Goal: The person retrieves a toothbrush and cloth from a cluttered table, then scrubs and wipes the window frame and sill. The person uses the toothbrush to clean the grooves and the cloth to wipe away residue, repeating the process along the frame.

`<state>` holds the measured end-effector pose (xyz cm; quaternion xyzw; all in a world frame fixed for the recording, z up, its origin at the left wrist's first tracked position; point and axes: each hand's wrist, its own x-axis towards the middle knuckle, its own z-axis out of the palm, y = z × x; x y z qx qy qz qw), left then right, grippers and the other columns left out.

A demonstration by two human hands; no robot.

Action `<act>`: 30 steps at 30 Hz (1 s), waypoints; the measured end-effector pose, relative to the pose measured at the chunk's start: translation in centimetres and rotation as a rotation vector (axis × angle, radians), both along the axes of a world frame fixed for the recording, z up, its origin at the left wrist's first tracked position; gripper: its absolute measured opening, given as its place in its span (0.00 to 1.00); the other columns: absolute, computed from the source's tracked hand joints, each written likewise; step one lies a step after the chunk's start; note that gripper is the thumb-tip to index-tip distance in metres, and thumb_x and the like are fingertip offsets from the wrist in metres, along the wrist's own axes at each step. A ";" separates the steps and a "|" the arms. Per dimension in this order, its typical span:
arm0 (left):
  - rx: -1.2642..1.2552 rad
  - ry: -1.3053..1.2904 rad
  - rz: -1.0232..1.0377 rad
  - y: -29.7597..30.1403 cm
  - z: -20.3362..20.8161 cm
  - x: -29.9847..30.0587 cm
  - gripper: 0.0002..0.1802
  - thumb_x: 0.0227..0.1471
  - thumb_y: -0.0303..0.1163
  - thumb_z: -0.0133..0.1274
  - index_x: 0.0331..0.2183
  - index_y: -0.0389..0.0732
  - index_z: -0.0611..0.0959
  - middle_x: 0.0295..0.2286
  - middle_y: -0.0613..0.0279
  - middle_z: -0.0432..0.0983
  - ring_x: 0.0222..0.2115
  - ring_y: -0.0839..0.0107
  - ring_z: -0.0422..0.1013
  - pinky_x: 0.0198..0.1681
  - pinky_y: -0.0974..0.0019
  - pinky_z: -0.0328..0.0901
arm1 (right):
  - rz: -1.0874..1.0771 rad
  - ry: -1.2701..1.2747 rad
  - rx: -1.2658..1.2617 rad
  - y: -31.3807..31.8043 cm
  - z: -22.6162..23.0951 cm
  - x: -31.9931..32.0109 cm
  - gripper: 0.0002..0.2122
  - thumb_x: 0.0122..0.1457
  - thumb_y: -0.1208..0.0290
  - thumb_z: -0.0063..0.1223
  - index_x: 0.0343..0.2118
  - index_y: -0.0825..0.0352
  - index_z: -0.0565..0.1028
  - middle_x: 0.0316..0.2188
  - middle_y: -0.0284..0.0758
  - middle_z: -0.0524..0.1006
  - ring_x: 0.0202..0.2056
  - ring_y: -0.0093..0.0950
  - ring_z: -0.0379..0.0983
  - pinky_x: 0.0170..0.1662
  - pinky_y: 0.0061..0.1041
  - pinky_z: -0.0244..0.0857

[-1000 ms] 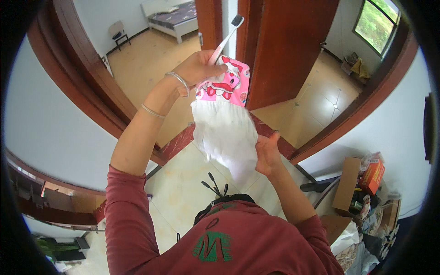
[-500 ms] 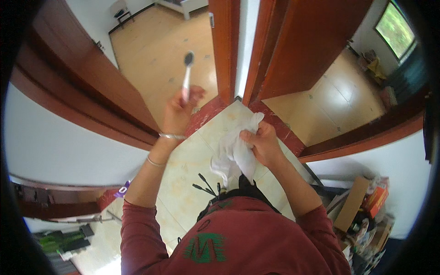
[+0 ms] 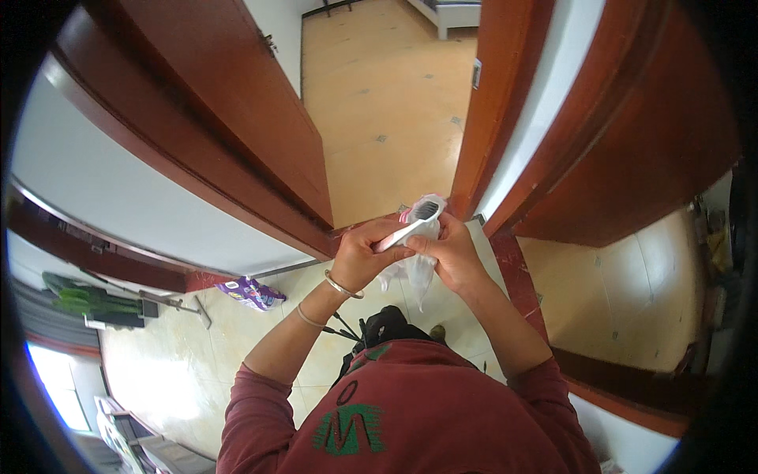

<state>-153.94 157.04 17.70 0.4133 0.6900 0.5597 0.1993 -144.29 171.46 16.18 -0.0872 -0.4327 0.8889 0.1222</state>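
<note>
Both of my hands meet in front of me. My left hand [image 3: 365,254] is closed round the pale handle of a brush [image 3: 400,236], which has an oval head with dark, close-set lines like bristles. A crumpled, thin white bag [image 3: 422,278], apparently plastic, is gripped in my right hand [image 3: 458,254], and it hangs below the fingers. The brush head lies against the bunched upper part of the bag, where a pink edge shows. My right thumb reaches over toward the brush handle. Some right fingers are hidden behind the bag.
Ahead stands a doorway with a brown door [image 3: 268,103] and a tiled room beyond. Another brown door [image 3: 632,150] is on the right. A purple and white package [image 3: 251,292] lies on the floor at left, with a green plant [image 3: 75,296] farther off.
My left hand has come down and right, bringing the brush from its raised position to the bag in my right hand. The view has turned left, showing more of the left room.
</note>
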 end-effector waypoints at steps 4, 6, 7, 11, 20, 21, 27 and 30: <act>-0.154 0.056 0.085 1.1 0.3 -4.1 0.17 0.38 0.26 0.63 0.35 0.35 0.81 0.31 0.59 0.75 0.30 0.74 0.70 0.34 0.72 0.65 | 0.111 -0.084 0.145 2.8 -1.0 -5.1 0.21 0.44 0.79 0.62 0.41 0.70 0.66 0.33 0.34 0.73 0.34 0.22 0.72 0.38 0.21 0.67; -0.172 0.074 0.126 2.1 -0.6 -7.6 0.15 0.39 0.26 0.62 0.34 0.35 0.81 0.27 0.60 0.74 0.27 0.74 0.69 0.32 0.72 0.64 | 0.123 -0.100 0.194 4.1 -1.4 -8.8 0.22 0.44 0.79 0.63 0.42 0.71 0.65 0.33 0.35 0.74 0.33 0.22 0.73 0.38 0.21 0.67; -0.156 0.075 0.138 2.7 -1.4 -9.3 0.14 0.40 0.25 0.62 0.34 0.34 0.81 0.26 0.60 0.73 0.26 0.73 0.69 0.31 0.72 0.63 | 0.123 -0.103 0.229 4.9 -1.5 -10.8 0.23 0.43 0.79 0.63 0.42 0.71 0.65 0.33 0.36 0.74 0.33 0.22 0.73 0.37 0.20 0.68; 0.038 -0.101 0.292 6.1 -4.3 -16.0 0.09 0.43 0.26 0.58 0.30 0.32 0.79 0.22 0.64 0.72 0.22 0.78 0.65 0.26 0.72 0.61 | -0.094 -0.037 0.331 5.9 -1.9 -19.2 0.26 0.42 0.80 0.63 0.45 0.71 0.63 0.33 0.35 0.74 0.35 0.22 0.73 0.38 0.19 0.68; 0.125 -0.837 0.310 12.9 -1.5 -32.0 0.07 0.48 0.29 0.55 0.30 0.36 0.80 0.17 0.74 0.67 0.13 0.86 0.58 0.14 0.79 0.50 | -0.375 -0.030 0.779 10.9 -0.8 -35.5 0.21 0.45 0.76 0.61 0.43 0.71 0.68 0.38 0.38 0.74 0.37 0.26 0.73 0.43 0.25 0.65; 0.172 -0.927 0.269 13.5 -1.7 -33.7 0.09 0.47 0.29 0.54 0.33 0.36 0.79 0.15 0.74 0.66 0.10 0.85 0.55 0.12 0.78 0.46 | -0.388 -0.040 0.771 11.7 -0.7 -36.9 0.19 0.46 0.76 0.61 0.42 0.71 0.69 0.38 0.39 0.75 0.36 0.27 0.73 0.44 0.26 0.65; 0.191 -1.000 0.139 18.6 -1.8 -42.5 0.11 0.47 0.30 0.55 0.34 0.37 0.78 0.15 0.74 0.65 0.09 0.85 0.54 0.11 0.78 0.46 | -0.466 -0.077 1.188 18.0 -0.1 -45.4 0.15 0.46 0.74 0.59 0.37 0.68 0.71 0.34 0.41 0.74 0.34 0.34 0.73 0.48 0.30 0.59; 0.057 -0.775 0.234 22.4 -2.1 -46.6 0.11 0.46 0.29 0.56 0.35 0.37 0.78 0.16 0.74 0.66 0.12 0.84 0.58 0.14 0.78 0.51 | -0.467 -0.115 0.995 21.6 -0.9 -50.4 0.14 0.46 0.74 0.59 0.37 0.68 0.71 0.33 0.42 0.74 0.34 0.36 0.72 0.45 0.30 0.61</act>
